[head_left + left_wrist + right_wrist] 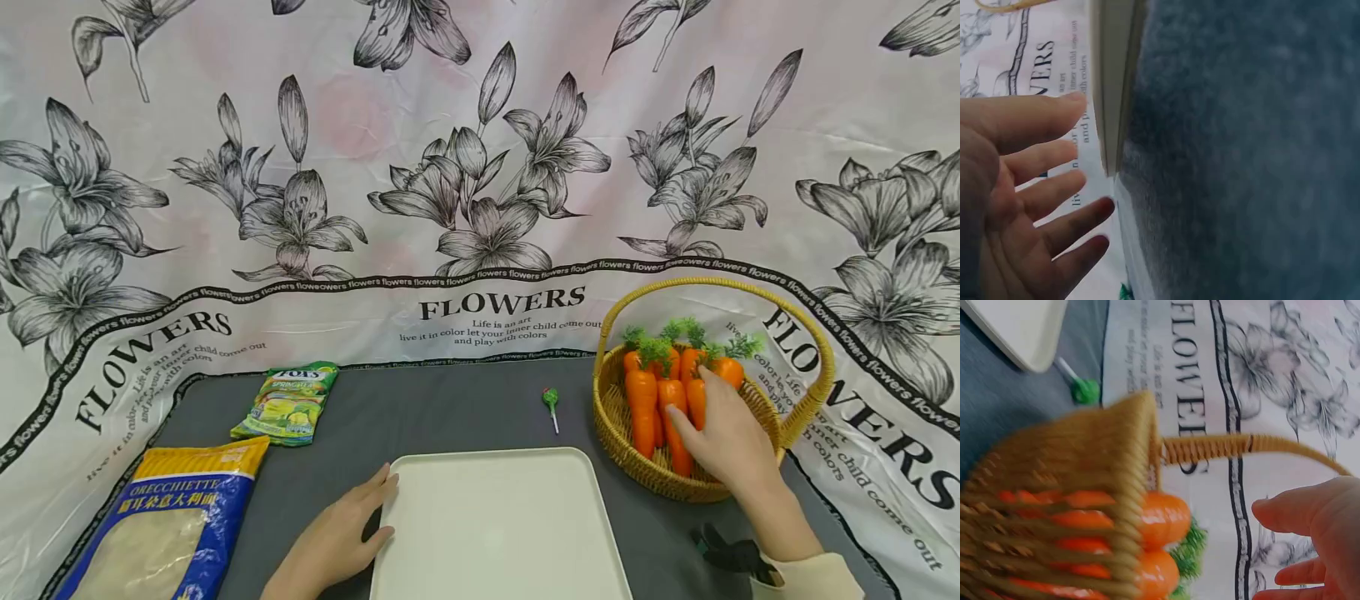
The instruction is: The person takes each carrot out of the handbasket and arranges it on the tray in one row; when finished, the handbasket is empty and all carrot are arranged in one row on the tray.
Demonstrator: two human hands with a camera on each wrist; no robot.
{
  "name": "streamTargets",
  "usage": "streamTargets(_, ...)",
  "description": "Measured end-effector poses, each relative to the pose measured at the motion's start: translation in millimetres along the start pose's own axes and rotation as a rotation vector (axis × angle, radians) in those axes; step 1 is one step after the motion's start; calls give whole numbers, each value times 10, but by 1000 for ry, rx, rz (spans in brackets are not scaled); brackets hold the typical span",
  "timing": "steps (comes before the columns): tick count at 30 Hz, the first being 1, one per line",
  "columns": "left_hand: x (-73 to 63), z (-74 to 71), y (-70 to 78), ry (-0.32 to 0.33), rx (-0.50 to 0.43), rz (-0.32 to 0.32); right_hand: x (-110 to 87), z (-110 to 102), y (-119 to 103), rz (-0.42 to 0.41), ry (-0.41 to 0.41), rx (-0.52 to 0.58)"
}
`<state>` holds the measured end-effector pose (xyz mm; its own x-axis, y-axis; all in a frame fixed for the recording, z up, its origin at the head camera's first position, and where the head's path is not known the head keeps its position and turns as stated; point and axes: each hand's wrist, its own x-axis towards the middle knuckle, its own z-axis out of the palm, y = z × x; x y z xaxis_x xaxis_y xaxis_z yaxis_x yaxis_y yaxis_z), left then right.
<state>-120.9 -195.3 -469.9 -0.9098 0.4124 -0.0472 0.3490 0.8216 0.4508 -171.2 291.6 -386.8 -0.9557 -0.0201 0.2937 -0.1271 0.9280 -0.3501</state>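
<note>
My left hand lies at the left edge of a cream-white tray, fingertips right at the rim. Its fingers are spread and relaxed in the left wrist view, beside the tray's side wall. Over at the right, my right hand reaches above a yellow wicker basket, thumb and fingers extended and apart. Several orange carrots with green tops fill this basket. In the right wrist view, the same hand hovers over the basket's open side with nothing between thumb and fingers.
A green lollipop lies behind the tray. On the left are a green Fox's candy bag and a blue and yellow orecchiette bag. The basket's tall handle arches over the carrots. A black object sits near my right wrist.
</note>
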Motion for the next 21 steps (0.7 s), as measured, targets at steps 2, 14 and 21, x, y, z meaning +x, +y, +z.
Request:
streamTargets(2, 4, 26, -23, -13, -42, 16, 59, -63, 55, 32, -19, 20)
streamTargets(14, -1, 154, -197, 54, -265, 56, 421, -249, 446, 104, -206, 63)
streamTargets(21, -24, 214, -270, 73, -321, 37, 564, -290, 584, 121, -362, 92)
